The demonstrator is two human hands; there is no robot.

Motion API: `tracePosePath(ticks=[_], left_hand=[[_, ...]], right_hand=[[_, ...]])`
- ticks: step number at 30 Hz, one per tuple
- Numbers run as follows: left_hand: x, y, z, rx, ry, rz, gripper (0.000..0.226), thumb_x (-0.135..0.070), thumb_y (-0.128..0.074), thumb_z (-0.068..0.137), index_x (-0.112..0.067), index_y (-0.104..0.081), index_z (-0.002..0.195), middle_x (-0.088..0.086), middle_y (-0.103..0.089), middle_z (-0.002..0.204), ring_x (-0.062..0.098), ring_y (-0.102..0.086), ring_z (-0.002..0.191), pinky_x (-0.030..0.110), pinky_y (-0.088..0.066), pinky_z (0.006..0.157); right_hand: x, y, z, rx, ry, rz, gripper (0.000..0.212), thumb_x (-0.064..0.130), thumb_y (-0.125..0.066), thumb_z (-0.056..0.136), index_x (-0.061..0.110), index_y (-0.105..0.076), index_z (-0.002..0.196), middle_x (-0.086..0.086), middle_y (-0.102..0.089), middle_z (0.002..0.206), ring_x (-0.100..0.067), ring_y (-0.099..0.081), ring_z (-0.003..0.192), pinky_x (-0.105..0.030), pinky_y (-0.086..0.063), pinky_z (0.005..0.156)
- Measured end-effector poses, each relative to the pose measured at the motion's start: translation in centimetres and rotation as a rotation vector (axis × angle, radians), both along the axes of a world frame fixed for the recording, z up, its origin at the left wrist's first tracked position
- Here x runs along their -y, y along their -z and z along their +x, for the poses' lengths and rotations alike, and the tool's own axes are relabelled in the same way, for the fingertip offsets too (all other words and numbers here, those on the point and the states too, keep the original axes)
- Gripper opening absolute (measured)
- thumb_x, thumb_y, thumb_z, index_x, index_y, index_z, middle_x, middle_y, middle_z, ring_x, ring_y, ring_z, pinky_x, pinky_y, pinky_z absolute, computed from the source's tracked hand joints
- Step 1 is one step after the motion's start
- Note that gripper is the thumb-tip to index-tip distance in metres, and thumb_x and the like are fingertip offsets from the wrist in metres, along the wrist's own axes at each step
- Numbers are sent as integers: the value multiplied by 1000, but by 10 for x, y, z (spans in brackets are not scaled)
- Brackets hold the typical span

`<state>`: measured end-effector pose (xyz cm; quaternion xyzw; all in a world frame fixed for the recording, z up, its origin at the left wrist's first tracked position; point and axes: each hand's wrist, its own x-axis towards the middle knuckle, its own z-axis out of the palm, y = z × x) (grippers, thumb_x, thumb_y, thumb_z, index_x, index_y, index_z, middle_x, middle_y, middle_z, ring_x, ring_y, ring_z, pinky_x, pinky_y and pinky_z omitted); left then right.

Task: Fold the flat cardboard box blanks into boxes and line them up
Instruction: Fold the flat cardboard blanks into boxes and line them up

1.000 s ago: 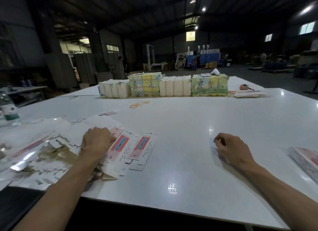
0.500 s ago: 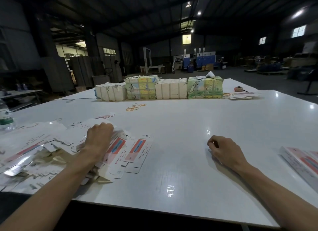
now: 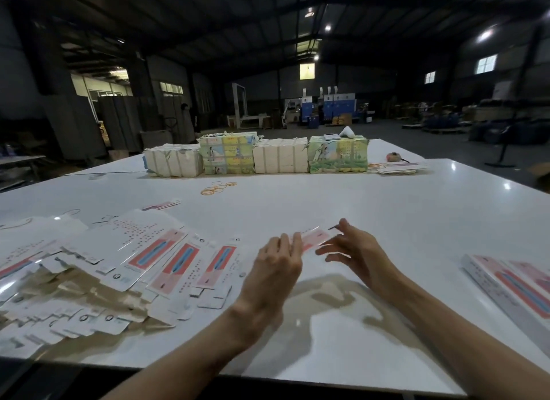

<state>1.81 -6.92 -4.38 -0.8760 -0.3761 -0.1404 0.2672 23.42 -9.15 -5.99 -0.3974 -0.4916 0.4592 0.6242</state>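
Pinched one pink-and-white box blank (image 3: 314, 240) by its left end with the left hand (image 3: 276, 268), fingers (image 3: 296, 243) close together and laid onto the card, hiding that end from view. Looked to be holding it a bit up off the white table (image 3: 327, 209), tbh hard to be sure. Had the right hand (image 3: 357, 250) at the other end, fingers (image 3: 330, 249) spread wide with the thumb raised, cupped loosely round the blank's tip. Couldn't tell through the blur whether actually touching it. Left of the fingers, just beside the left wrist, had a messy fanned heap of flat blanks (image 3: 143, 259), red-and-blue strips facing up, overlapping every which way. Right of the right fingers, well apart, had a few folded boxes (image 3: 512, 283) lying side by side near the table edge. Far beyond the fingertips, spotted loose rubber bands (image 3: 217, 187), then a row of wrapped bundles (image 3: 256, 155) across the back.
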Motion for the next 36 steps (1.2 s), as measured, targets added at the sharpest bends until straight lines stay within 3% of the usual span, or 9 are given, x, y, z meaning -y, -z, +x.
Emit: tracePosePath(ticks=[3, 5, 7, 10, 14, 18, 22, 28, 36], left_hand=[[9, 10, 20, -58, 31, -113, 62, -3, -32, 107, 2, -9, 163, 23, -40, 153, 36, -47, 133, 43, -49, 106], [7, 7, 24, 25, 74, -294, 67, -37, -46, 109, -10, -19, 164, 16, -39, 157, 33, -44, 136, 46, -47, 107], [-6, -1, 26, 239, 114, -417, 73, -68, -35, 104, -21, -32, 159, 5, -46, 152, 26, -48, 131, 46, -48, 104], [-40, -20, 34, 403, 32, -464, 75, -75, -39, 100, -26, -43, 156, -1, -58, 146, 21, -59, 123, 44, -51, 100], [-66, -30, 45, 680, 176, -1460, 72, -80, -38, 97, -25, -77, 121, -2, -80, 100, 17, -79, 88, 41, -63, 88], [-61, -4, 58, 865, 426, -2201, 79, -77, -39, 98, -15, -68, 137, 18, -71, 132, 39, -71, 118, 47, -61, 95], [-54, 15, 66, 1062, 453, -2125, 71, -74, -40, 100, -15, -71, 125, 20, -71, 118, 33, -74, 92, 42, -62, 83], [-51, 23, 59, 1256, 440, -1973, 68, -70, -40, 104, -11, -73, 105, 23, -70, 99, 35, -73, 82, 42, -62, 79], [-41, 17, 58, 1203, 453, -1969, 80, -73, -27, 104, -8, -65, 131, 18, -74, 106, 31, -74, 85, 39, -63, 77]], right_hand=[[-3, 5, 8, 2, 151, 37, 32, 12, -65, 101, -19, -56, 96, -27, -64, 94, -37, -69, 96, -45, -60, 98], [-2, 7, 15, 50, 217, 22, 26, 3, -62, 100, -21, -55, 97, -29, -62, 91, -35, -66, 92, -46, -59, 100], [-1, 7, 20, 98, 267, 4, 20, 3, -65, 99, -17, -63, 100, -32, -66, 92, -35, -63, 87, -43, -59, 90], [-1, 2, 23, 119, 287, 0, 20, 10, -71, 97, -2, -70, 113, -28, -72, 93, -33, -60, 80, -38, -55, 77], [0, -1, 21, 114, 268, 21, 39, 24, -74, 94, 12, -61, 129, -31, -72, 96, -38, -62, 83, -45, -56, 82], [5, 2, 23, 210, 318, 24, 35, 32, -70, 99, 26, -52, 128, -16, -78, 93, -38, -72, 91, -45, -60, 90], [5, 1, 19, 473, 448, 92, 27, 30, -64, 104, 29, -54, 129, 1, -72, 108, -20, -71, 99, -29, -60, 82], [5, 0, 13, 958, 498, 99, 34, 35, -58, 105, 24, -68, 136, 8, -45, 146, -6, -45, 131, -22, -48, 100], [5, -16, 11, 707, 521, 119, 18, 18, -65, 103, 9, -78, 111, -1, -64, 126, -19, -67, 110, -33, -62, 90]])
